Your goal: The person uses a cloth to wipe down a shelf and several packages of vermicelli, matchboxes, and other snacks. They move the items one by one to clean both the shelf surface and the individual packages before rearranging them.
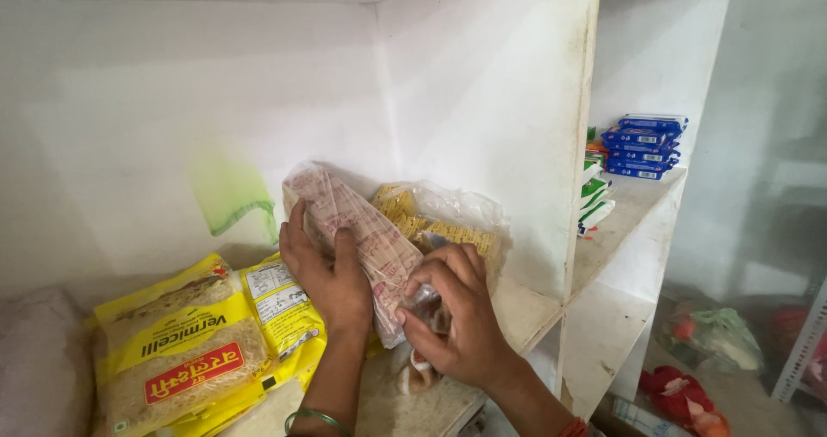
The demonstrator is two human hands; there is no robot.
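Left hand (pixel 323 273) flat against back of clear plastic packet with pink print (pixel 362 239), fingers (pixel 295 226) spread, loosely curled over its edge. Right hand (pixel 452 316) pinching packet's lower end, fingers closed on bunched plastic. Packet tilted, propped on white shelf (pixel 517 308), near corner. Just behind: second clear packet with yellow contents (pixel 431 221). Left on shelf: yellow vermicelli packets (pixel 185 351). Next compartment right: stacked blue packets (pixel 644 146).
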